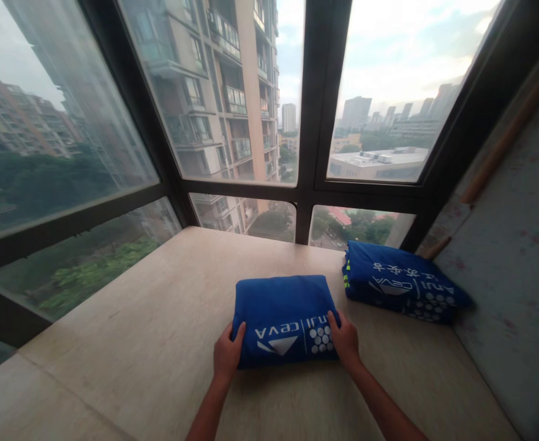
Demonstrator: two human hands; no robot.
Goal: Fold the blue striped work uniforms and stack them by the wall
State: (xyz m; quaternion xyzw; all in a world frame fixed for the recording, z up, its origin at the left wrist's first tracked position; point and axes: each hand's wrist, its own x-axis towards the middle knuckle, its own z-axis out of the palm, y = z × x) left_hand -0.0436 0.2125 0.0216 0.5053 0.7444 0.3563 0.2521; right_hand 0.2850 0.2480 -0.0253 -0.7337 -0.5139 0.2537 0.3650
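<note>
A folded blue garment (278, 306) with white lettering and a logo, upside down in this view, is held at the middle of the stone sill. My left hand (228, 352) grips its left edge, thumb on top and the fingers mostly hidden at the side. On the right edge, my right hand (344, 338) holds it the same way, its thumb beside the printed dots. A second folded blue stack (389, 282), with similar white print and yellow-green strips along its left side, lies farther right against the wall, touched by neither hand.
The pale stone sill (136, 324) spreads out under both bundles. Dark window frames (309, 122) enclose it at the back and left, with buildings and trees outside. A patterned wall (517, 275) bounds the right side.
</note>
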